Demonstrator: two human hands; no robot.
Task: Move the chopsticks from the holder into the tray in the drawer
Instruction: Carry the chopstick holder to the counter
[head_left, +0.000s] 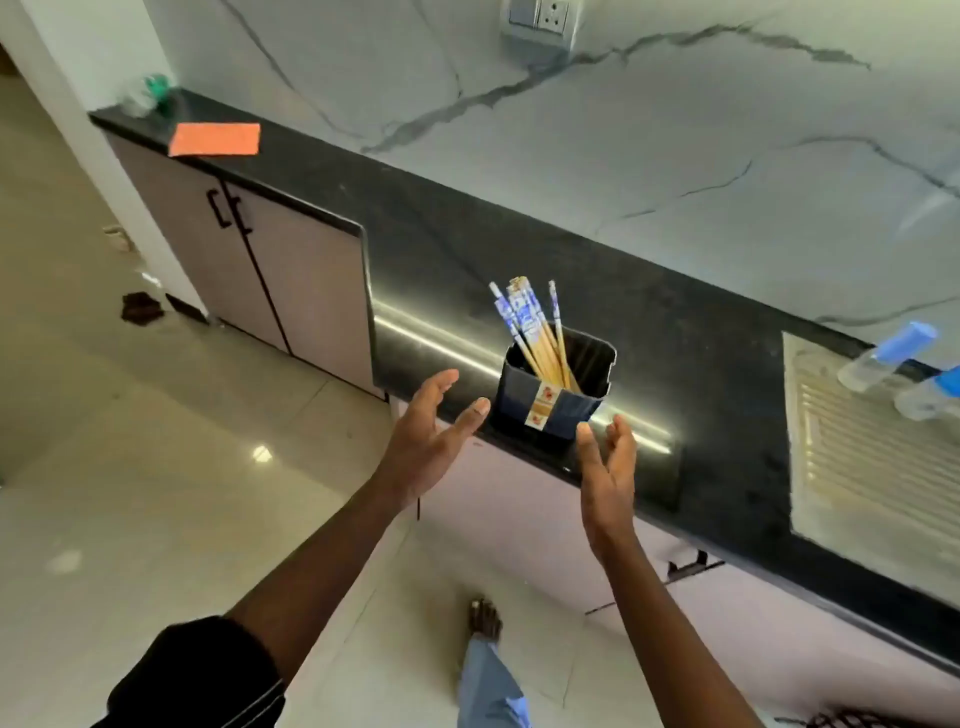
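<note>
While both hands hang above the counter's (649, 332) front edge, neither one holds anything. Fingers of the left hand (431, 436) are spread and loosely curled, palm turned inward, its thumb tip just left of the holder (550, 410) and not clearly touching it. Fingers of the right hand (608, 467) are likewise open and slightly bent, palm facing left, thumb tip close to the holder's lower right corner; whether it touches cannot be told. Between the two sets of fingertips stands the dark holder, upright near the counter edge. Chopsticks (535, 332) stand in it, leaning left, their blue-and-white patterned tops rising above and beyond the fingers. Well beyond the left fingers lies an orange cloth (215, 139). Far right of the right fingers lie two blue-capped bottles (891, 356) beside a sink (857, 467).
</note>
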